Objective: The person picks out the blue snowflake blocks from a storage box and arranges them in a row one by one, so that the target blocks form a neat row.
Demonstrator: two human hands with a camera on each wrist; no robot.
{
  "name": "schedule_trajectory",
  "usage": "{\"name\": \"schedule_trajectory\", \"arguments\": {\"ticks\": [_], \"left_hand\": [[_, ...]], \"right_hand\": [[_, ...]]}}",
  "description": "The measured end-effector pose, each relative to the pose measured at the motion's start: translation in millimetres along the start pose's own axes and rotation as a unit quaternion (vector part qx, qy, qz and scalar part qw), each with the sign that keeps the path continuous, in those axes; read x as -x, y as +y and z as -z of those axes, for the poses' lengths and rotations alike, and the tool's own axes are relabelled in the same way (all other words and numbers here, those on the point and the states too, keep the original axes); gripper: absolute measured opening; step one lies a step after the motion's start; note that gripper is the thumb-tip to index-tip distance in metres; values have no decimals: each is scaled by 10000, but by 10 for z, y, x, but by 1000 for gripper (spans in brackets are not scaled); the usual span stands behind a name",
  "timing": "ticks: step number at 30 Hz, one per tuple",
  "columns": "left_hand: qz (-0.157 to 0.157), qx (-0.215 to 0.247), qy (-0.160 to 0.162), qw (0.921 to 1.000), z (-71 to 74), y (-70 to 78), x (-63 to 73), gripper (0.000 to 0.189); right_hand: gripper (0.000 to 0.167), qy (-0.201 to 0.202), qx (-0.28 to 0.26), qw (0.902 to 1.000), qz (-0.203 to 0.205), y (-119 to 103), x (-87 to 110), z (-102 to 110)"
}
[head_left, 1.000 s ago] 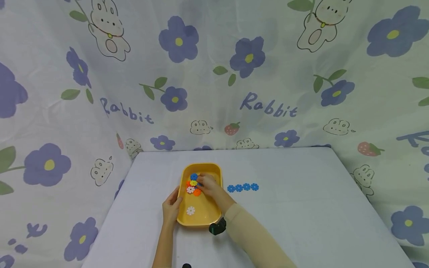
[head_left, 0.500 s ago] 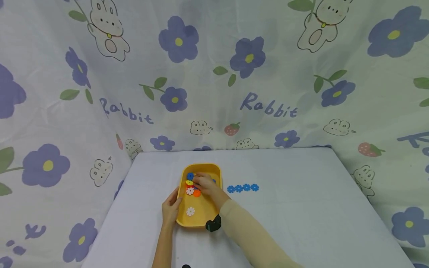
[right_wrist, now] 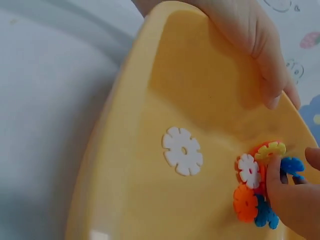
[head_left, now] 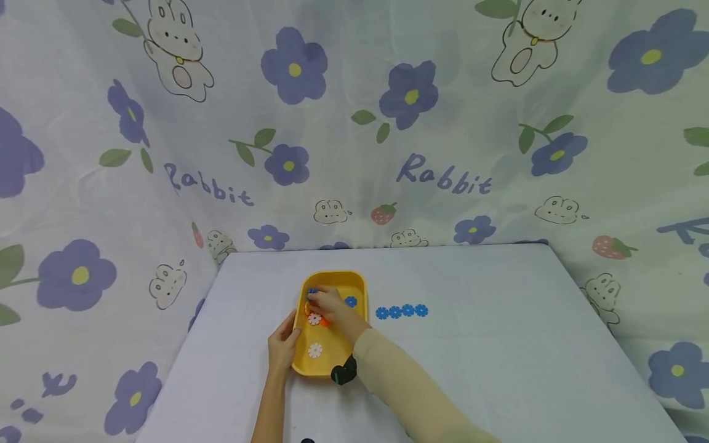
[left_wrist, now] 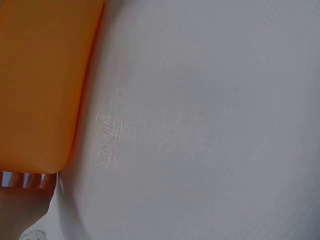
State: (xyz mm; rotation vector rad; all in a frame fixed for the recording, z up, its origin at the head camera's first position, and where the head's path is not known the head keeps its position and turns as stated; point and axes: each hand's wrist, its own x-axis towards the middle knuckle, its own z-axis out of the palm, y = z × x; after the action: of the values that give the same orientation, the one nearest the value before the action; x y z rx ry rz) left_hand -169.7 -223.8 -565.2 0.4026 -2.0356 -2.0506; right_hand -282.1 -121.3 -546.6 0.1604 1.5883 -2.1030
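In the head view, the blue disc [right_wrist: 292, 165] is in the upper left of the tray [head_left: 338, 354], at the fingertips of the right hand [head_left: 332, 306]. That hand's fingers are bent with a gap between them; whether they pinch the disc I cannot tell. In the right wrist view, one finger also lies against the yellow disc [right_wrist: 269, 150], with a white disc [right_wrist: 249, 171] and an orange disc [right_wrist: 245, 204] beside it, overlapping in a cluster at lower right. A lone white disc [head_left: 315, 350] lies flat in the lower part of the tray, and a spare blue disc [head_left: 351, 301] near its right wall.

The left hand [head_left: 282, 344] grips the tray's left rim, thumb over it and fingers outside.

Just right of the tray, a row of four blue discs [head_left: 395, 312] lies on the white table [head_left: 498, 357]. A cream sleeve [head_left: 415, 387] runs to the bottom edge. The patterned cloth [head_left: 343, 141] fills the upper frame.
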Motion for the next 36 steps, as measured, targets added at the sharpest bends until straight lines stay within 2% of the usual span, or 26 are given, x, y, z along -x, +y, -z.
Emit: {"name": "schedule_trajectory", "arguments": {"ticks": [8,13,18,26,33,36], "left_hand": [[5,23,2,10000,5,9,8,44],[28,-46,59,10000,4,2,3,44],[97,-56,26,9999,10,-1,-9,45],[91,-93,127,9998,-3,5,5,45],[185,-70,61,9998,0,2,2,46],[209,-32,48,9998,-2,7,3,46]], "right_hand": [[38,441,152,9988,-136,36,52,37],[40,550,101,9981,-245,21,65,126],[38,573,-26,9981,-206,-1,65,219],[31,732,400,9964,170,-43,103,288],[32,215,-473,9979,381,-193,228,327],[31,57,-512,9976,455,-291,305,381]]}}
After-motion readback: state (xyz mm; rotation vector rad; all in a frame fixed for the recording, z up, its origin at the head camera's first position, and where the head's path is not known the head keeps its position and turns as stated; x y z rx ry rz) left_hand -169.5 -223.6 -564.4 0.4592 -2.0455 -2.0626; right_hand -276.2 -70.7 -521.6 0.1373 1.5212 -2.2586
